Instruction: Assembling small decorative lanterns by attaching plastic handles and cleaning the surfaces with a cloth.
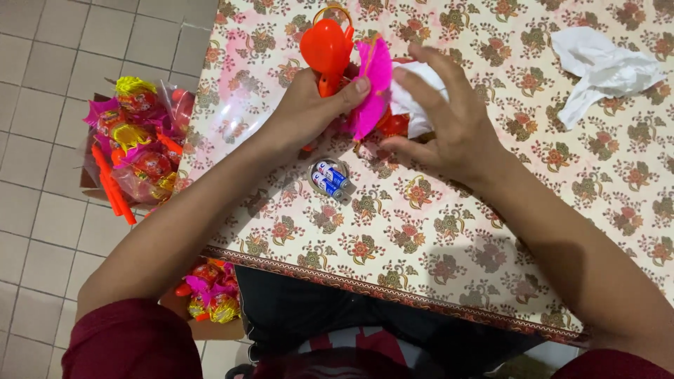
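My left hand (309, 105) was closed around a toy (330, 52) of orange-red plastic, thumb pressed along its side and fingers wrapped out of sight beneath. The toy's rounded orange head stood up past my knuckles toward twelve o'clock, with a thin yellow ring at its top. A bright pink fan-shaped piece (372, 84) of the toy spread out at three o'clock from my thumb.

My right hand (449, 119) was half open, fingers spread and curved. Its fingertips rested on a white crumpled tissue (414, 98) that lay against the pink piece, and my thumb pointed toward nine o'clock, just beside a small red part (394, 125) under the fan. Whether the tissue was pinched or only touched I could not tell.

All of this was over the table (435, 238), covered with a floral cloth. At six o'clock from my left hand, near it, sat a small round dish holding a few blue-and-white batteries (330, 179). Another crumpled white tissue (604, 70) lay well apart at three o'clock, near the table's far corner. On the tiled floor at nine o'clock stood a box of wrapped toys (137, 140) in pink, yellow and orange, and more of them (210, 291) showed below the table's edge at seven o'clock.
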